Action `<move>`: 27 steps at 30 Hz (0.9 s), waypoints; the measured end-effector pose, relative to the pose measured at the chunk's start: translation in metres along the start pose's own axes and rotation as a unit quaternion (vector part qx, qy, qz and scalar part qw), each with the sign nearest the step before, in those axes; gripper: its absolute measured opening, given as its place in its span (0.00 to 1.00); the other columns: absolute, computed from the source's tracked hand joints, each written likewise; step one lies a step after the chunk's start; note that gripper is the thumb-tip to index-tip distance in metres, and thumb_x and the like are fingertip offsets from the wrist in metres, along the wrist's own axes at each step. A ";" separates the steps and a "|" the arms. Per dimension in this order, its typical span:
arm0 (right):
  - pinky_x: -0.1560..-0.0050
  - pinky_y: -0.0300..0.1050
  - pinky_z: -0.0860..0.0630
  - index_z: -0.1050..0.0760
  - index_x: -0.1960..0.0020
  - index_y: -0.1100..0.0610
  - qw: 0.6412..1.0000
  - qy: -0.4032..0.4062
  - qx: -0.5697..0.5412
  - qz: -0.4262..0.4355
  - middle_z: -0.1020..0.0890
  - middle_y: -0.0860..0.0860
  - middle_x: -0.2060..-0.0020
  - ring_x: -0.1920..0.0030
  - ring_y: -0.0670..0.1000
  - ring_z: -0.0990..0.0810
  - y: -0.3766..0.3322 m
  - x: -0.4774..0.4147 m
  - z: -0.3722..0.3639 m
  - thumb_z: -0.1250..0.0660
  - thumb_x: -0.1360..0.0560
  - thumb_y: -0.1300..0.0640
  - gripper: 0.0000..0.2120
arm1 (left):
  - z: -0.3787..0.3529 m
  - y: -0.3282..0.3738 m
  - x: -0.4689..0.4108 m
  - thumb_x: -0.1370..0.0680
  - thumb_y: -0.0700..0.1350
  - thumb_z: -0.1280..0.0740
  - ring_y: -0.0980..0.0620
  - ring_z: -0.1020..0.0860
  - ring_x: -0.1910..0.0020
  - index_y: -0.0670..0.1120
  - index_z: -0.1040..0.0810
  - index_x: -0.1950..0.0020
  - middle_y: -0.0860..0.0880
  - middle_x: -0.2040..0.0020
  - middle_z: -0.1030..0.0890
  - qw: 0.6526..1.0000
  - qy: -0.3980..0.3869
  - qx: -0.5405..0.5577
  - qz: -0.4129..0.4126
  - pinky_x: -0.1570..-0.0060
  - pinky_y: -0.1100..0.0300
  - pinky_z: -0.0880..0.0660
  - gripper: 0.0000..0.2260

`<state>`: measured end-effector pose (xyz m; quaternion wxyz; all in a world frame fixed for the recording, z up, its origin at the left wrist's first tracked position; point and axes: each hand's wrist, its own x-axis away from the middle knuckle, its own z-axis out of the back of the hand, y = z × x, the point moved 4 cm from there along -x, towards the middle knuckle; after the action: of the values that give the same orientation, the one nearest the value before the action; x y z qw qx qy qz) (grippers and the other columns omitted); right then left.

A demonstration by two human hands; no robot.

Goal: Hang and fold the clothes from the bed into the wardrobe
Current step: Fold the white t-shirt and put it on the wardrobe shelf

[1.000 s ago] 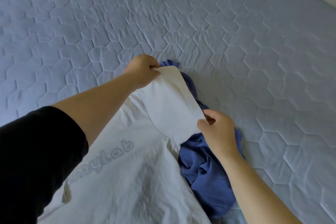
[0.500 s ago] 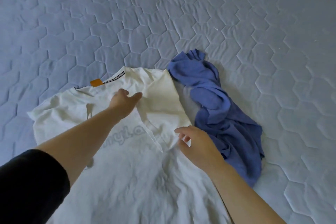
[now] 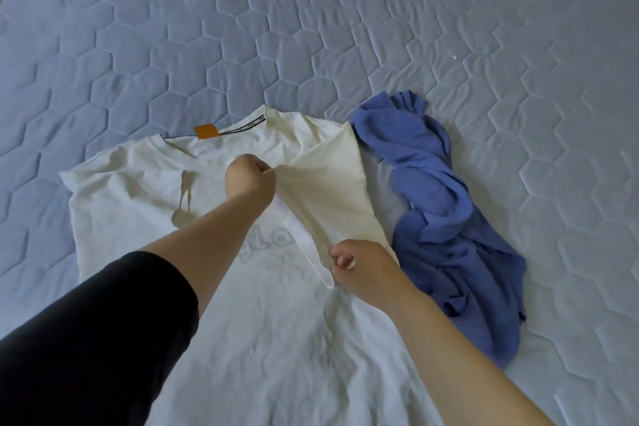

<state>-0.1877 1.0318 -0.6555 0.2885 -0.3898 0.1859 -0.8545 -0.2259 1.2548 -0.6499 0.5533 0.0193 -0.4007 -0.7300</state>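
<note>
The white T-shirt [image 3: 276, 339] lies flat on the quilted blue bed cover [image 3: 173, 45], under both forearms. Its long axis runs from the person outward, and its collar with the orange tag [image 3: 205, 131] points away. Its folded sleeve [image 3: 332, 190] is turned in over the chest. The left hand [image 3: 250, 180] pinches the sleeve's far corner and the right hand [image 3: 363, 270] pinches its near hem, the hands apart. A crumpled blue garment [image 3: 446, 218] lies just beside the shirt on the right
</note>
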 end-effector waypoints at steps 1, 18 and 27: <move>0.60 0.56 0.24 0.25 0.57 0.64 1.000 -0.002 -0.001 -0.013 0.23 0.60 0.62 0.61 0.61 0.25 0.000 -0.004 0.003 0.41 0.29 0.64 0.08 | 0.002 -0.004 0.000 0.28 0.35 0.36 0.48 0.25 0.60 0.40 0.21 0.52 0.43 0.56 0.20 1.000 -0.004 0.001 -0.013 0.68 0.62 0.31 0.08; 0.34 0.50 0.33 0.33 0.29 0.58 0.956 0.137 0.229 0.119 0.34 0.56 0.30 0.31 0.59 0.34 -0.076 -0.138 0.082 0.37 0.27 0.68 0.27 | 0.102 -0.073 -0.057 0.29 0.28 0.41 0.37 0.33 0.37 0.41 0.31 0.33 0.40 0.35 0.31 0.947 0.032 -0.273 -0.165 0.40 0.47 0.32 0.25; 0.26 0.59 0.49 0.60 0.22 0.59 0.927 0.039 0.372 0.025 0.39 0.60 0.26 0.26 0.59 0.41 -0.082 -0.174 0.073 0.35 0.26 0.61 0.43 | 0.118 -0.104 -0.101 0.34 0.65 0.27 0.42 0.55 0.22 0.45 0.59 0.22 0.44 0.21 0.50 0.899 -0.015 -0.435 -0.050 0.28 0.36 0.54 0.55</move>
<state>-0.0680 1.1982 -0.6627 0.4263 -0.2161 -0.1247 -0.8695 -0.3255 1.4115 -0.6748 0.4632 -0.2138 -0.0497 -0.8586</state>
